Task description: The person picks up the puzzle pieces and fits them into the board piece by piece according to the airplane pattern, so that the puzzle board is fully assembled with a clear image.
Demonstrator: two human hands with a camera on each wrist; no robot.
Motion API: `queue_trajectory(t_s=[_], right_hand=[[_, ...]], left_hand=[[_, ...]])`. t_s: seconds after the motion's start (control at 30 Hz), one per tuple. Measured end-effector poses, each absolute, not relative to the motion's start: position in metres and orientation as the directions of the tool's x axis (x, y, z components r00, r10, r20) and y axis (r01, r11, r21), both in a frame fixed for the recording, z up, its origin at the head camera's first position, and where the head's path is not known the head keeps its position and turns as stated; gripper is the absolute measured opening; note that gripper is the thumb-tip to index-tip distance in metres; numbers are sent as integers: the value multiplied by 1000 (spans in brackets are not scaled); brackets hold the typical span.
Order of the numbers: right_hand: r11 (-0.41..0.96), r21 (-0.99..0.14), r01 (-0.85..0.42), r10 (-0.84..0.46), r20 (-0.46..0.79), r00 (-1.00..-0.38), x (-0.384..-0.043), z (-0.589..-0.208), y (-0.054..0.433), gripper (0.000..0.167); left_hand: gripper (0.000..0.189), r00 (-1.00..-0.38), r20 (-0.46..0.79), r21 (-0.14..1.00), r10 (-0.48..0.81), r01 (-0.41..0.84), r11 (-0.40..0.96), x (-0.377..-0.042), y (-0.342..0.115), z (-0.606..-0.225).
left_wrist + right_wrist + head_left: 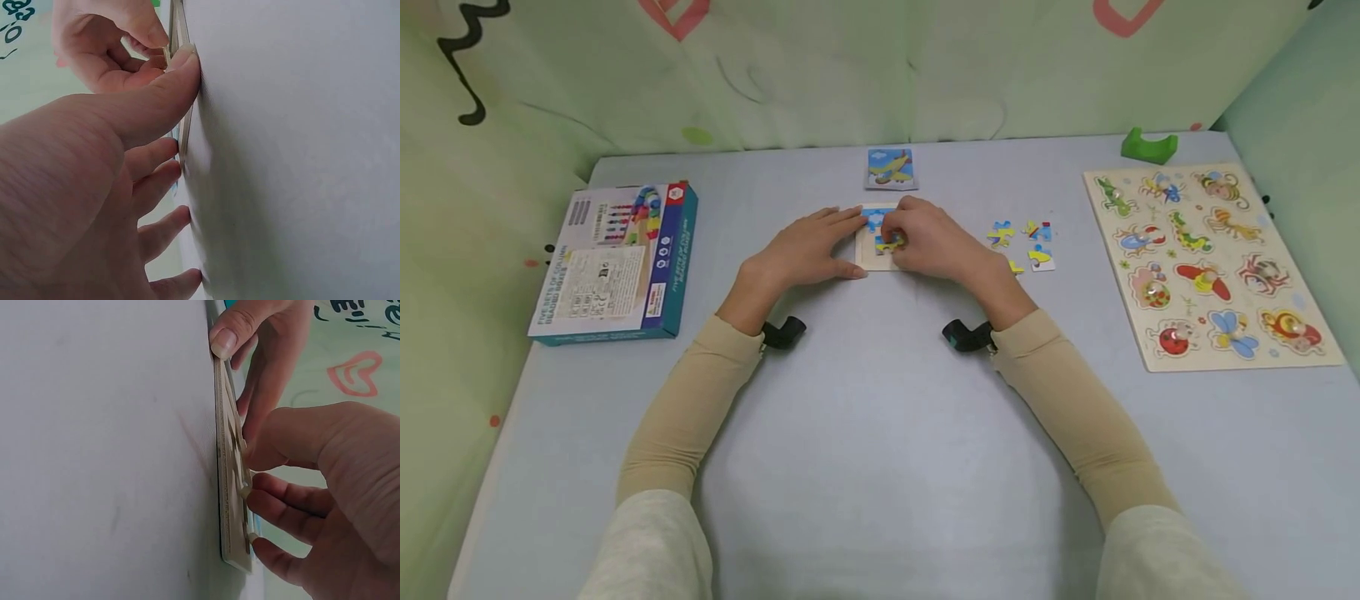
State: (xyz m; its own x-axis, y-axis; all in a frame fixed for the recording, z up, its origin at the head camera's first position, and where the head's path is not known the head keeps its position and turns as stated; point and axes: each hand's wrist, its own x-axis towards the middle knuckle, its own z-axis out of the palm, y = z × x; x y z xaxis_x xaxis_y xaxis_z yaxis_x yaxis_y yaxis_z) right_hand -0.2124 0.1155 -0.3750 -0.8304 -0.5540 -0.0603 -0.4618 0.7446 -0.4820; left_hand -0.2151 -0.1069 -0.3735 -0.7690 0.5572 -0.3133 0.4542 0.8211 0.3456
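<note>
The box (pixel 613 240) at the left is reading "FIVE SETS OF COLUMN BEADED BOXES" along its left edge; its white label (pixel 598 283) is carrying print too small to read. On the curtain (pixel 850 83), dark characters (pixel 347 306) are showing, illegible.

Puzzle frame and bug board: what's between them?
Loose pieces and part of the right hand lie between frame and board, as the head view shows.

The left forearm (pixel 688 408) and right forearm (pixel 1082 408) reach forward and slant inward, bringing the 2 hands near each other; the left hand (pixel 814 244) is palm down, fingers extended and fanned, thumb set apart, while the right hand (pixel 938 240) has fingers bent, tips drawn towards its thumb
</note>
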Motion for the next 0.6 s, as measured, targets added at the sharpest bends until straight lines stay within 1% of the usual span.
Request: queue_trajectory(t_s=[0.17,0.3,0.6], right_hand=[[742,-467,-481,-562,-41,-826,-214,-377,111,23],[729,-480,-488,-565,-20,-825,-214,-379,107,25],[740,-491,-459,-538,-24,-843,-219,-383,102,25]], left_hand=[[85,-766,-310,348,563,460,817,-216,-108,-375],[85,-767,-309,350,562,458,817,-216,-108,-376],[85,-765,-312,347,563,460,818,-215,-108,-375]])
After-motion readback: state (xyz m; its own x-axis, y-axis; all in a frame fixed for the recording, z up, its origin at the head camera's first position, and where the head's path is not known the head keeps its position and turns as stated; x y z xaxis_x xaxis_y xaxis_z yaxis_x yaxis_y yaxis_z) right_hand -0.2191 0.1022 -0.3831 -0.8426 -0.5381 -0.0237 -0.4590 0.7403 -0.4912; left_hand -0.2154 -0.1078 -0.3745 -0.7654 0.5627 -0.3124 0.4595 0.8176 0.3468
